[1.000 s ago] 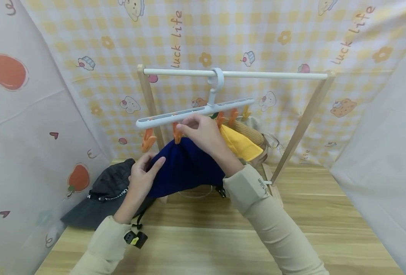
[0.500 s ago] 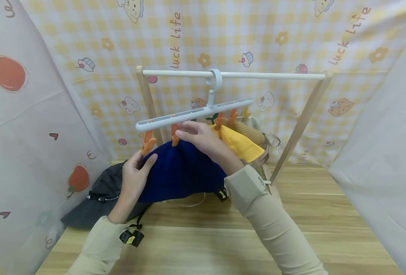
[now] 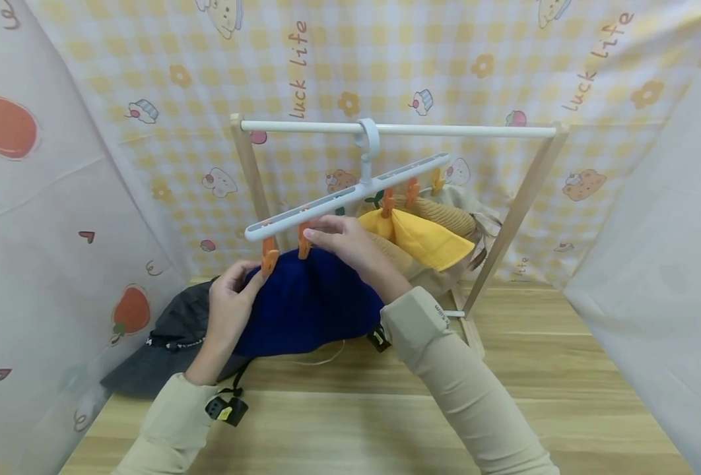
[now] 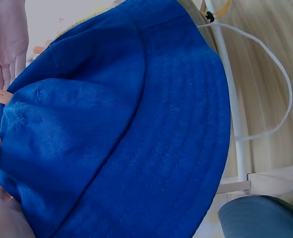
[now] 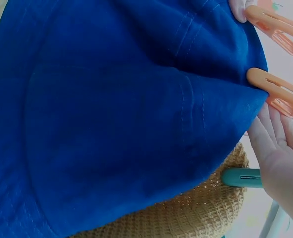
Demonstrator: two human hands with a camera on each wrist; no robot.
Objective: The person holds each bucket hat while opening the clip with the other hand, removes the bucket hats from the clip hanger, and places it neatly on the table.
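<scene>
A blue bucket hat (image 3: 315,303) hangs from an orange clothespin (image 3: 304,241) on a pale blue hanger (image 3: 338,196). My left hand (image 3: 232,297) pinches the hat's upper left edge between thumb and fingers. The end clothespin (image 3: 269,257) dangles right by the left thumb; whether it bites the fabric is hard to tell. My right hand (image 3: 353,247) is beside the clothespin that holds the hat. In the right wrist view, the right hand's fingers (image 5: 268,131) are stretched out under that clothespin, not curled round it.
The hanger hooks over the white rail (image 3: 457,130) of a wooden-legged rack. A yellow cloth item (image 3: 430,241), a tan knitted item (image 5: 206,213) and more clothespins hang on its right half. A dark grey hat (image 3: 166,356) lies on the wooden table (image 3: 350,422) at left.
The hanger has tilted, its left end lower and its right end higher. The blue hat's brim hangs lower. My left hand has shifted slightly left, and my right hand slightly down.
</scene>
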